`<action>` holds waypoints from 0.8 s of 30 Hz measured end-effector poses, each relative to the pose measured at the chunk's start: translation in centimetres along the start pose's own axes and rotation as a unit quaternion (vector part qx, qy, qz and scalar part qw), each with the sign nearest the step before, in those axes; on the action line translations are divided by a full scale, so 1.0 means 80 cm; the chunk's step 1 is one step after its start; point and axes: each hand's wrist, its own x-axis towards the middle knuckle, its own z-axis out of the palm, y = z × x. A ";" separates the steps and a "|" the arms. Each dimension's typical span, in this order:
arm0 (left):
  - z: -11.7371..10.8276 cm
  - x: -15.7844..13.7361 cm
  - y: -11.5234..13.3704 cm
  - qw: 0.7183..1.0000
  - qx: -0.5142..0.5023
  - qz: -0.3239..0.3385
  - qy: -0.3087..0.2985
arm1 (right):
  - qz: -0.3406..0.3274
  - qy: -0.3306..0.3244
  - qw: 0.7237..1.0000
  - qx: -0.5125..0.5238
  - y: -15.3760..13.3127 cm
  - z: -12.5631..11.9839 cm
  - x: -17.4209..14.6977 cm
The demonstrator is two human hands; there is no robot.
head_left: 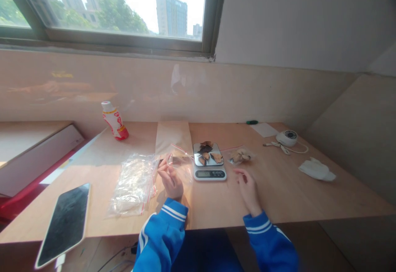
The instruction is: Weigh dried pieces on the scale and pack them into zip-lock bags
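Observation:
My left hand [171,182] is closed in a pinch on a clear zip bag [183,165] with a red seal line, which spreads out to the right of my fingers. Just right of it stands a white kitchen scale [210,181] with a dark display strip. Several brown, curled dried pieces [216,157] lie on its metal plate. My right hand [247,186] hovers to the right of the scale, fingers loosely bent and apart, holding nothing I can see. Beyond its fingertips lies a zip bag of pale dried pieces [240,155].
A stack of clear zip bags [133,185] lies at left, near a phone [66,222] overhanging the table edge. Further back stand a red-and-white bottle [115,121] and a brown paper sheet [173,138]. At right are a white round device with cable [287,138] and crumpled tissue [317,170].

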 end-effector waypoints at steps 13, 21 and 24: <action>-0.001 0.000 0.000 1.000 0.007 0.001 -0.001 | -0.051 -0.025 0.998 -0.038 -0.004 0.001 -0.002; -0.001 0.001 0.004 1.000 0.005 -0.005 -0.001 | -0.060 -0.020 0.997 -0.044 -0.006 0.002 -0.002; -0.001 0.001 0.007 1.000 0.008 -0.009 0.000 | -0.071 -0.021 0.996 -0.049 -0.007 0.002 -0.002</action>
